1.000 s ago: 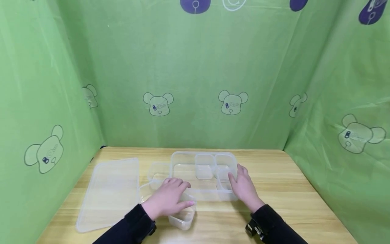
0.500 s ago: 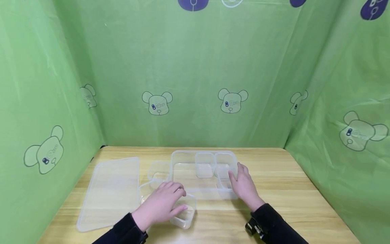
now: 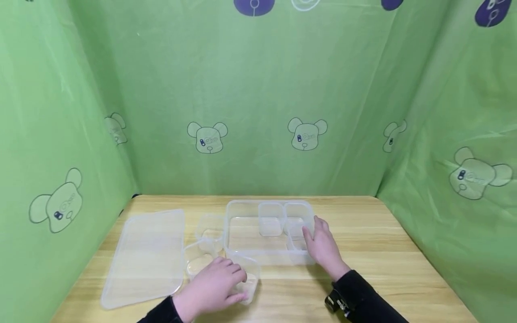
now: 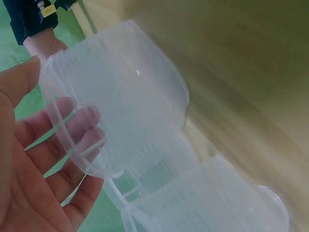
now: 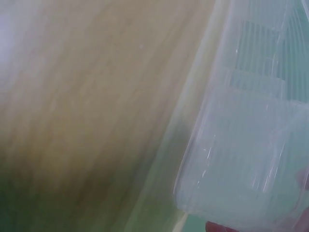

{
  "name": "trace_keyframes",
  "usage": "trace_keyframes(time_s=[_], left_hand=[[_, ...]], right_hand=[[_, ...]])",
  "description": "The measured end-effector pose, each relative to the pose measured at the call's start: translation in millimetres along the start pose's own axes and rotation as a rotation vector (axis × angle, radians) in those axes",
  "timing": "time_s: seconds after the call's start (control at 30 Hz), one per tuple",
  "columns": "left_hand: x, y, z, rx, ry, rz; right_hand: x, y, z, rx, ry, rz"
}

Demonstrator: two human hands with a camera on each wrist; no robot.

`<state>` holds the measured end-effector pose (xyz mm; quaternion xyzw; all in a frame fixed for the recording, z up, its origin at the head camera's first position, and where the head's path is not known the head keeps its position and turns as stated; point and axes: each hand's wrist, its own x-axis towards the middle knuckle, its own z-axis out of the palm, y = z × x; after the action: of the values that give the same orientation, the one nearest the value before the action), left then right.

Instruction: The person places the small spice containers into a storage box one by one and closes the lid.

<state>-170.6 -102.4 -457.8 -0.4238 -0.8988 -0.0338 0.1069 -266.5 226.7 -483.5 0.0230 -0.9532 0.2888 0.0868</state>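
Observation:
My left hand (image 3: 216, 285) reaches over a small clear plastic container (image 3: 251, 285) in front of the large box, its fingers bent at the rim. In the left wrist view, the fingers (image 4: 79, 121) show through the container's wall (image 4: 130, 96), with the thumb by a rim corner. My right hand (image 3: 325, 249) holds the right side of the large clear plastic box (image 3: 262, 258), thumb over the rim and fingers outside. Inside the box, small containers (image 3: 271, 220) stand along its right part. Through the box wall (image 5: 231, 159), fingertips show faintly at the right wrist view's lower right.
Two more small clear containers, a back one (image 3: 211, 224) and a nearer one (image 3: 198, 258), stand left of the box. A flat translucent lid (image 3: 143, 258) lies on the wooden table (image 3: 387, 251) at the left. Green cloth (image 3: 258, 89) walls in the back and sides.
My left hand has moved left and nearer to me, its fingers now over the small container's rim; that container has shifted very little. The right hand has stayed at the box's right side.

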Motion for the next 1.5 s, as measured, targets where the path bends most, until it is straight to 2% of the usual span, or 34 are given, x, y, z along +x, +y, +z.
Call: trace_keyframes(time_s=[0.13,0.37,0.53,0.77,1.07,1.37,1.5], left_hand=[[-3.1,2.8,1.6,0.032,0.054,0.065],[-5.8,6.0,6.0,0.029,0.145,0.152],[-6.4,6.8,8.8,0.048,0.157,0.188],[-7.1,9.1,5.5,0.017,0.132,0.183],[-6.1,10.8,-1.9,0.028,0.198,0.182],[-4.3,12.5,-19.6,0.025,0.134,0.172],[-2.5,12.8,-29.6,-0.027,0.122,0.184]], right_hand=[[-0.6,-1.7,-0.5,-0.010,-0.006,0.004],[-1.6,-3.0,-2.3,-0.018,-0.005,0.005],[-2.5,-3.7,-1.4,-0.012,-0.004,0.011],[-3.1,-4.0,0.4,-0.009,-0.016,0.018],[-3.5,-4.6,-2.1,-0.010,-0.020,0.019],[-0.7,-2.8,-0.7,-0.003,-0.008,0.000],[-1.4,-0.9,-0.4,-0.004,-0.007,0.001]])
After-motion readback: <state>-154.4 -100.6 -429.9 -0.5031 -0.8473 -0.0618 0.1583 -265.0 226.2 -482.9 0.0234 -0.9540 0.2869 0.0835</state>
